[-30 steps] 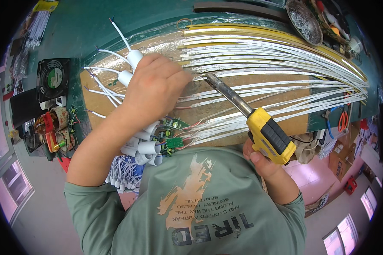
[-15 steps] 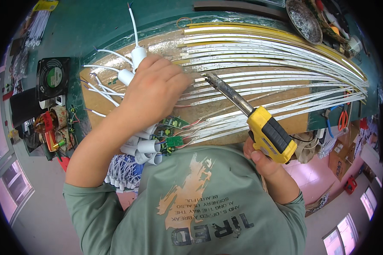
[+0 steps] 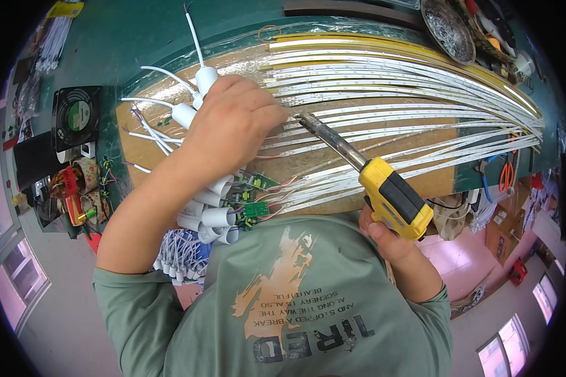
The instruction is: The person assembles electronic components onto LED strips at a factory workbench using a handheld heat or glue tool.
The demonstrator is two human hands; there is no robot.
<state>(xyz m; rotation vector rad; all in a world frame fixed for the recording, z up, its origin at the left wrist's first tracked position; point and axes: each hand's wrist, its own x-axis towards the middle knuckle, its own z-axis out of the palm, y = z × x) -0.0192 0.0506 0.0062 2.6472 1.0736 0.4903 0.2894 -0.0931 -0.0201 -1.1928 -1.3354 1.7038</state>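
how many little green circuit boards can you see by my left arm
2: one green circuit board beside the left hand's wrist, and a second board just below it near the shirt. More may be hidden under the arm and white tubes.

Black fan at far left on the green bench. Metal bowl at the top right edge. Orange-handled pliers at the right. Cardboard boxes on the floor below them. Windows at lower left.
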